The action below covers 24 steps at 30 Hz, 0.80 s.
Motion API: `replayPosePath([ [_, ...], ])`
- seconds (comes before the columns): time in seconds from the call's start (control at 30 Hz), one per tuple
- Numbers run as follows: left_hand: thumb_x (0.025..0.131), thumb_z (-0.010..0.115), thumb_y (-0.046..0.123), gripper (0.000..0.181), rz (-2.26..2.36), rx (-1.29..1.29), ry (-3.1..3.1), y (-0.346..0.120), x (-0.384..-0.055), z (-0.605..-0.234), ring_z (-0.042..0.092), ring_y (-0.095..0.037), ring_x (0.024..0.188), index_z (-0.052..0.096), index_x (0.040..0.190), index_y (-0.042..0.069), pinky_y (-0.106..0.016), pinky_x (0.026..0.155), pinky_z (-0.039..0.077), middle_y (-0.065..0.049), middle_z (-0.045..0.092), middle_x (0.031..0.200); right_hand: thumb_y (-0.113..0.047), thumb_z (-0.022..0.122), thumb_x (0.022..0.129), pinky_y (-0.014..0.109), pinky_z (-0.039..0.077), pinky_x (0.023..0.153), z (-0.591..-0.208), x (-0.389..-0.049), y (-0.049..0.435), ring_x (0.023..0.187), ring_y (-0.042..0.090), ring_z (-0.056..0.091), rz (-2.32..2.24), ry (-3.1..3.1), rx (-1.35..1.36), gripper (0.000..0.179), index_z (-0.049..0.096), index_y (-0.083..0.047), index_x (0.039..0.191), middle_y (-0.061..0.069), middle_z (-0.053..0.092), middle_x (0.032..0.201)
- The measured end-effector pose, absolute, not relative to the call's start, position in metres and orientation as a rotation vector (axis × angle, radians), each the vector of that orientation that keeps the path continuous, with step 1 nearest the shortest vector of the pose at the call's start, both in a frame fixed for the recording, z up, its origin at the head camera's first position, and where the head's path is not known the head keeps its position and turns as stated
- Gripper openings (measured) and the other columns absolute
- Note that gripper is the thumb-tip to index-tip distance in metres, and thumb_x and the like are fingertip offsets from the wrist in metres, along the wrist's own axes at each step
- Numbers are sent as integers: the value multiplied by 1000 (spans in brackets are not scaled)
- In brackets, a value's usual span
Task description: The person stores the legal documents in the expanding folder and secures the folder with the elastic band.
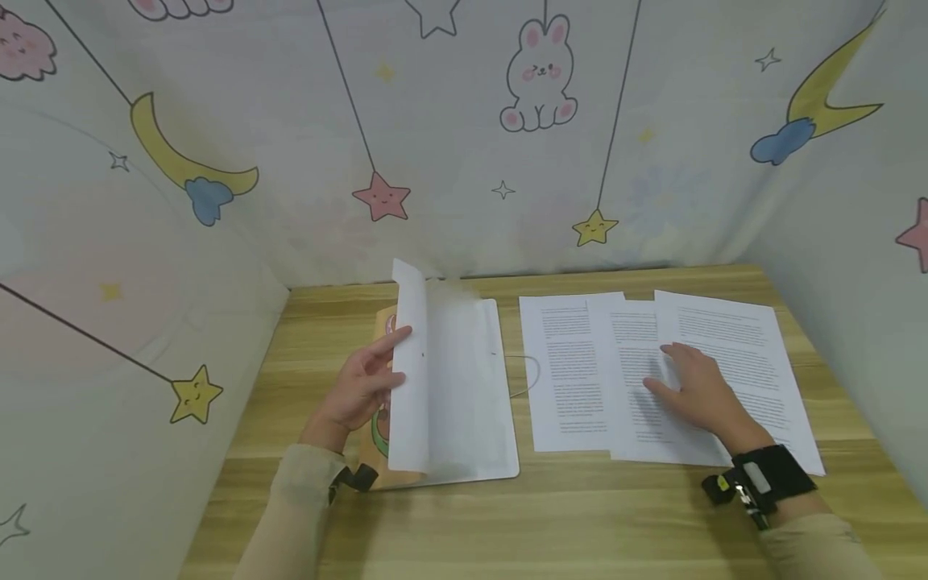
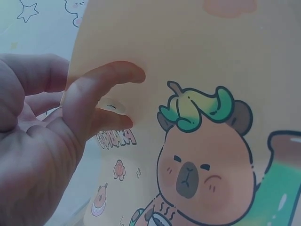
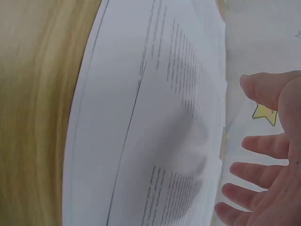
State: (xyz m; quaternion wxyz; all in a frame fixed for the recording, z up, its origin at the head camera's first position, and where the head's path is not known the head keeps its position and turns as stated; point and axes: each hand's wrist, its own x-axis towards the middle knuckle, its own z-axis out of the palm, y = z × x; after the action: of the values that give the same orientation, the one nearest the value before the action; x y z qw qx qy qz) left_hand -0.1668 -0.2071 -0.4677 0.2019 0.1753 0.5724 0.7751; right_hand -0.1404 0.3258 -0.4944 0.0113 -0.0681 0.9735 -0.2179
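A folder (image 1: 471, 403) lies spread on the table, its pale inside facing up and a thin cord loop (image 1: 535, 374) at its right edge. My left hand (image 1: 362, 387) holds the raised left cover (image 1: 409, 403) by its edge. In the left wrist view, fingers reach over both sides of this cover (image 2: 207, 61), which is orange with a cartoon capybara. My right hand (image 1: 696, 391) is above the overlapping printed sheets (image 1: 732, 338), fingers spread and nothing in its grasp. The right wrist view shows those fingers apart beside the paper (image 3: 136, 141).
The wooden table (image 1: 580, 524) meets fabric walls (image 1: 464, 234) printed with stars, moons and a rabbit at the back and sides. A leftmost printed sheet (image 1: 569, 370) lies close to the folder, by the cord. Black camera straps (image 1: 776, 483) sit on the wrists.
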Motion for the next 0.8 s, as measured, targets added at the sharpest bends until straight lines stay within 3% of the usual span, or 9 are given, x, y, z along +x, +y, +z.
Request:
replayPosePath([
  [0.3,98,47,-18,74,2158,477,1619,-207,-168,-469,66,-17,112,19,165,-3,-24,68,61,-28,31,161,-33,67,98,77,35,105,-497,-140,370,131,66,35,-566,3041,146,77,40,22,145,49,38,141],
  [0.47,98,46,-19,74,2155,472,1618,-206,-167,-467,64,-18,117,20,165,-3,-28,76,63,-29,31,161,-35,62,99,77,35,103,-494,-138,404,128,70,31,-492,2984,386,83,32,27,144,54,32,138],
  [0.57,98,46,-20,74,2155,474,1616,-207,-167,-466,64,-19,119,21,165,-3,-31,81,63,-30,31,161,-41,63,97,72,44,93,-492,-137,422,117,67,41,-458,2908,464,91,31,32,141,56,36,129],
  [0.63,98,46,-20,74,2153,476,1617,-207,-167,-465,63,-20,121,20,165,-3,-34,84,63,-30,31,161,-46,64,96,63,51,78,-492,-135,430,99,59,52,-427,2848,522,91,37,33,133,52,46,112],
  [0.7,98,46,-20,74,2153,475,1618,-207,-167,-464,63,-21,124,20,165,-3,-37,87,62,-30,31,161,-53,63,95,52,50,67,-492,-135,437,81,48,55,-336,2806,524,90,45,33,117,41,52,92],
  [0.8,98,46,-19,74,2156,468,1624,-209,-167,-464,62,-23,128,21,165,-3,-40,91,61,-29,32,162,-60,60,95,46,44,67,-494,-135,443,68,36,54,-212,2756,517,85,53,25,94,25,52,75],
])
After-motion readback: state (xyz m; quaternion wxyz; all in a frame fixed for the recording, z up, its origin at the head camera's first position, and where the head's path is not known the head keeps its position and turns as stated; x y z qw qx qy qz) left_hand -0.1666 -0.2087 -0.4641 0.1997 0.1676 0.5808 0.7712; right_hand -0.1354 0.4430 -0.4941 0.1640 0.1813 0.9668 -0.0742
